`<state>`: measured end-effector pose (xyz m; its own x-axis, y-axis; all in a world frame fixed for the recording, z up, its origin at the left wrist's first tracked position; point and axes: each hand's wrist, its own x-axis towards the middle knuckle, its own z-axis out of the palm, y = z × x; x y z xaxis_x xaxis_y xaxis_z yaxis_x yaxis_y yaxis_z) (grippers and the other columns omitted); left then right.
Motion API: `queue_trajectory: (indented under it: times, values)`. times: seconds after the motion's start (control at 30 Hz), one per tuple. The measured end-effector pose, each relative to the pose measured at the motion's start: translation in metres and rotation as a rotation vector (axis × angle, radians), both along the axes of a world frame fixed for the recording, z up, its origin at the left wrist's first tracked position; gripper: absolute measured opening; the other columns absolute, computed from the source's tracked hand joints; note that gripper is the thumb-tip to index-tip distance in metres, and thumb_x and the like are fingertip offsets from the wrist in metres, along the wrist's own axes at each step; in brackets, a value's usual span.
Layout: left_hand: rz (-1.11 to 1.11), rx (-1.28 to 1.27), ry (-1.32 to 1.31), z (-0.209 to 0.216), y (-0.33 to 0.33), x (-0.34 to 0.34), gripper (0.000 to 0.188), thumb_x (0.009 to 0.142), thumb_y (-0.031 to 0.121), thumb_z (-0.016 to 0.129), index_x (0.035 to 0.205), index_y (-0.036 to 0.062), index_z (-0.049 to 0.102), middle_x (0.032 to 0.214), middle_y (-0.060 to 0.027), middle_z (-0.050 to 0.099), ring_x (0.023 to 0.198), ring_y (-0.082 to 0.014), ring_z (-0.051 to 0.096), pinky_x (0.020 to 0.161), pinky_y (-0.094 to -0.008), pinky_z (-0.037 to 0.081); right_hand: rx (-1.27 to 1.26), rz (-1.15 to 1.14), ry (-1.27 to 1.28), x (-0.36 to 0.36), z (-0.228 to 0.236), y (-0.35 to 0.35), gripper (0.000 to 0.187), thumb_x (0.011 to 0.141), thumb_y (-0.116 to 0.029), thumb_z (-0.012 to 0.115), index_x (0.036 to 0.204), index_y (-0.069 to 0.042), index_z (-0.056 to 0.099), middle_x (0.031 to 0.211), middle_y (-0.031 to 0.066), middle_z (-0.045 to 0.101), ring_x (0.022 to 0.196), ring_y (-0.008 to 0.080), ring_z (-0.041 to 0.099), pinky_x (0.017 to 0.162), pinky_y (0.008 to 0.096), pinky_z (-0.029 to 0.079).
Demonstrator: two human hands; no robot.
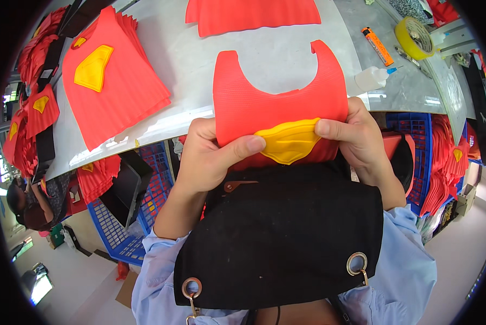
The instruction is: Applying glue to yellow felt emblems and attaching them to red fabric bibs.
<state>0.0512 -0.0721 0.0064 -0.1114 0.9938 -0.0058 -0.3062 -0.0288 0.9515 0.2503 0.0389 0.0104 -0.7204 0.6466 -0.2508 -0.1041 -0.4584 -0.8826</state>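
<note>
A red piece and its yellow patch are pinched by the left hand and right hand, near the table. The left pile seems done; the far pile, partly seen, seems left.

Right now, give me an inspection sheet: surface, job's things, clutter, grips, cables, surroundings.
Surface: pale grey table, shiny.
Job's things: red cape-shaped piece, yellow emblem on its lower part; red stack, left.
Clutter: tape roll, orange tube, blue-tipped bottle, upper right.
Grips: left grip, right grip, both holding that piece, thumbs at the emblem's sides.
Cables: thin dark cord, bottom edge; type unclear.
Surroundings: blue crate, lower left; another person, far left.
</note>
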Motion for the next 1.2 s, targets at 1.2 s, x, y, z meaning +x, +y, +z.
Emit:
queue_trajectory:
  times: [1.2]
  values:
    - [0.328, -0.062, 0.547, -0.026, 0.011, 0.001, 0.017, 0.079, 0.006, 0.069, 0.091, -0.0046, 0.066, 0.08, -0.0076, 0.069, 0.072, -0.008, 0.061, 0.064, -0.0231, 0.049, 1.694, -0.198, -0.469, -0.062, -0.009, 0.0, 0.031, 0.068, -0.03, 0.076, 0.088, -0.009, 0.064, 0.131, 0.0194, 0.038, 0.127, 0.0395, 0.031, 0.102, 0.0482, 0.026]
